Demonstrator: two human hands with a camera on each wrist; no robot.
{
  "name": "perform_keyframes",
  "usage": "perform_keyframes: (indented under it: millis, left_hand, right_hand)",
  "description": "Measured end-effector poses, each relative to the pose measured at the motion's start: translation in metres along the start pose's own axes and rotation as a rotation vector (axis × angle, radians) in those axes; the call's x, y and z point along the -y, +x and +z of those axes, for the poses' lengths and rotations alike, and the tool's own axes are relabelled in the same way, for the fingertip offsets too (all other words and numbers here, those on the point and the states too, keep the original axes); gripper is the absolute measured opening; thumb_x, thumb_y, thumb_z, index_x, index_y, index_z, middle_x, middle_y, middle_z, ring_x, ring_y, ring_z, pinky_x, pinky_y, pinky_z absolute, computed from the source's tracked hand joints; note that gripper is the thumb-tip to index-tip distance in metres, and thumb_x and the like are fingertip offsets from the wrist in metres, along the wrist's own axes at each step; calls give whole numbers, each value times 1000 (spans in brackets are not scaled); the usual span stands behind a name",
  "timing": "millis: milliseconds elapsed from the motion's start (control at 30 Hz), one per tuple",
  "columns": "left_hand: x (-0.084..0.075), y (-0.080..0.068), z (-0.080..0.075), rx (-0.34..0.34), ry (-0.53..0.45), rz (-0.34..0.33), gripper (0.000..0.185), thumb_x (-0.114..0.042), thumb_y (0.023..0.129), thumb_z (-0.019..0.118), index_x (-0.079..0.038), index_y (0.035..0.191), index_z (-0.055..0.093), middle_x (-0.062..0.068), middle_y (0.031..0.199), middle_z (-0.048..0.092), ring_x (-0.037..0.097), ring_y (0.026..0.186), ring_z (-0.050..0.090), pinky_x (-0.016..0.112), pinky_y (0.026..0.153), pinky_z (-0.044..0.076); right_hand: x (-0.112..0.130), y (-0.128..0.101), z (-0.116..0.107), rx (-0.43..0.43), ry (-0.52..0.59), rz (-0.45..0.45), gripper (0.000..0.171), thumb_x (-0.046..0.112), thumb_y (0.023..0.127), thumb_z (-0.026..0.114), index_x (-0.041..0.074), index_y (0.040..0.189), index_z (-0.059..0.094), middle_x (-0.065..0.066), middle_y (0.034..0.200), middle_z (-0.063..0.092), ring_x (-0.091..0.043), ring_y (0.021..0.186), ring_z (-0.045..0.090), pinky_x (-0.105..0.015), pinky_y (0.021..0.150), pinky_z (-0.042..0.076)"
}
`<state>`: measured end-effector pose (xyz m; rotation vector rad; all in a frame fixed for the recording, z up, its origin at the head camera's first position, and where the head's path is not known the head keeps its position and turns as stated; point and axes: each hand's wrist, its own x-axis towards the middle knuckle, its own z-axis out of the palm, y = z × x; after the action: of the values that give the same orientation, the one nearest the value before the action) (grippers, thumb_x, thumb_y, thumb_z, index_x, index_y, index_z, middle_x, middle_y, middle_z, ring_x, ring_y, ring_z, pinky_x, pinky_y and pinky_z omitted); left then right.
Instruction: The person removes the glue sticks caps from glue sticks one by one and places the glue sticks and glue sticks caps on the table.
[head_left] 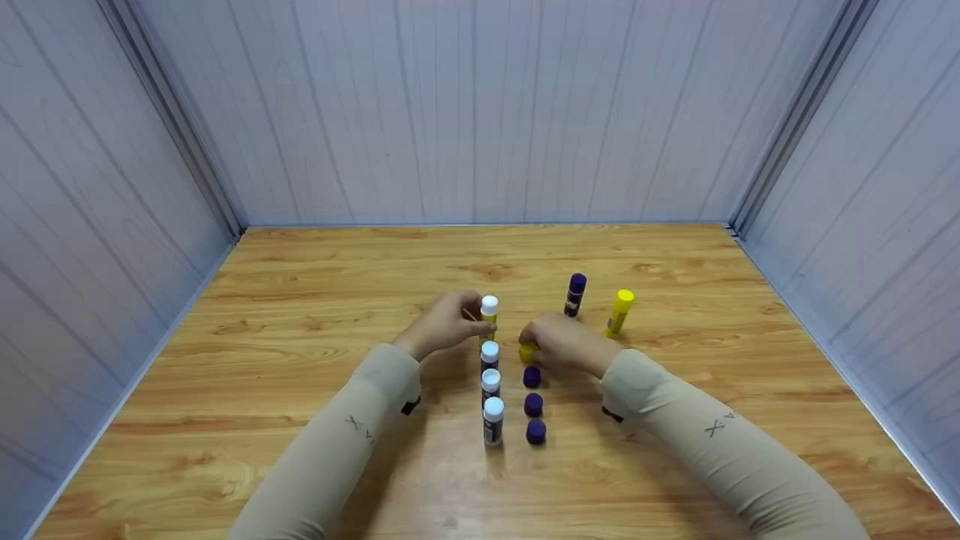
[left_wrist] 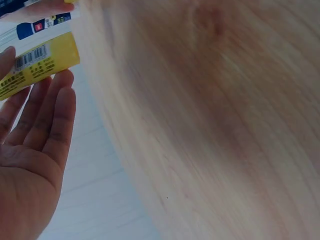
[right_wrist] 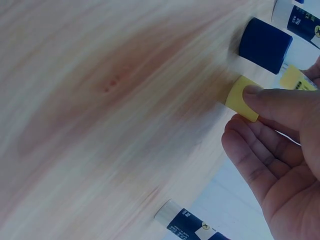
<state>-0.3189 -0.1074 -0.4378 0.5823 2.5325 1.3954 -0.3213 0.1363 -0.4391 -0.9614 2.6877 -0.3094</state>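
My left hand (head_left: 448,324) holds an upright yellow glue stick (head_left: 488,319) between thumb and fingers. Its top is white and uncapped; the left wrist view shows its barcode label (left_wrist: 32,56). With thumb and fingers, my right hand (head_left: 566,343) pinches a yellow cap (right_wrist: 242,99), low at the tabletop beside the dark caps. Three dark-blue glue sticks with white tops, the nearest one (head_left: 493,424) included, stand in a row in front of the yellow one. To the right of that row, three dark-blue caps (head_left: 533,405) form a line of their own.
Behind the right hand stand a capped dark-blue glue stick (head_left: 575,295) and a capped yellow glue stick (head_left: 620,313). The wooden table (head_left: 300,300) is bounded by white panel walls (head_left: 480,112) at the back and both sides.
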Motion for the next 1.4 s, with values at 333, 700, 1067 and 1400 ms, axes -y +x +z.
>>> perform_keyframes:
  millis: [333, 700, 1067, 1400]
  left_hand:
    - [5, 1, 3, 26, 109, -25, 12, -16, 99, 81, -11, 107, 74, 5, 106, 76, 20, 100, 71, 38, 91, 60]
    - [9, 0, 5, 54, 79, -43, 13, -8, 101, 76, -7, 114, 75, 7, 109, 74, 22, 104, 69, 43, 98, 59]
    - [8, 2, 7, 41, 93, -63, 14, -5, 97, 76, -4, 111, 75, 8, 106, 75, 21, 100, 69, 41, 97, 59]
    - [6, 3, 6, 32, 123, -69, 14, -3, 95, 76, -3, 109, 76, 8, 104, 75, 21, 97, 68, 41, 95, 60]
  right_hand:
    - [0, -1, 1, 2, 3, 17, 18, 5, 102, 71, 1, 118, 80, -14, 110, 80, -26, 96, 75, -46, 91, 63]
    - [-1, 0, 1, 0, 5, 9, 16, 6, 102, 73, 3, 115, 80, -13, 106, 80, -24, 92, 72, -45, 90, 63]
    - [0, 0, -1, -1, -28, 14, 27, 5, 102, 73, -2, 128, 73, -20, 121, 77, -34, 108, 74, -47, 97, 63]
    - [3, 1, -2, 8, -23, 27, 25, 4, 100, 73, -1, 125, 75, -19, 119, 77, -35, 109, 74, -50, 99, 62]
